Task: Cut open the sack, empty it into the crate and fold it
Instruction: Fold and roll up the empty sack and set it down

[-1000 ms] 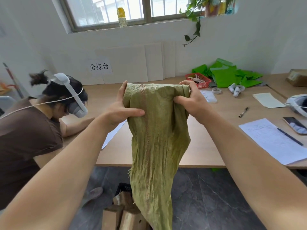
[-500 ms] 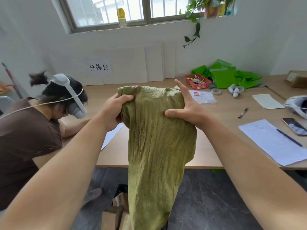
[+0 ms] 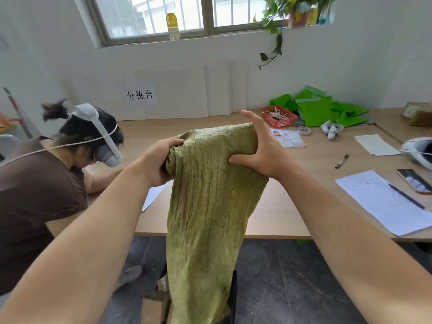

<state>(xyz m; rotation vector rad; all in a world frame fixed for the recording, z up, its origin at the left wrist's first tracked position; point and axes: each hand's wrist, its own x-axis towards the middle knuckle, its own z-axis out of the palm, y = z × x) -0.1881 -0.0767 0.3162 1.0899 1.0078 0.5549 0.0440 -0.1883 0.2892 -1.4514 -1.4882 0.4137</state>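
Note:
A crumpled olive-green woven sack hangs upside down in front of me, its top end at chest height and its lower end down at the floor. My left hand clenches the sack's upper left corner. My right hand presses on the upper right side, thumb across the front and fingers spread up behind the cloth. Below the sack, a dark crate edge and brown cardboard boxes show on either side of it; the crate's inside is hidden by the sack.
A long wooden table stands just beyond the sack, carrying papers, pens, a phone, a red basket and green bags. A seated person in a headset leans on the table at my left. Dark tiled floor lies below.
The sack's top has come down and slightly toward me. My right hand went from a closed grip on the top corner to a spread hold lower on the side; my left hand keeps its grip.

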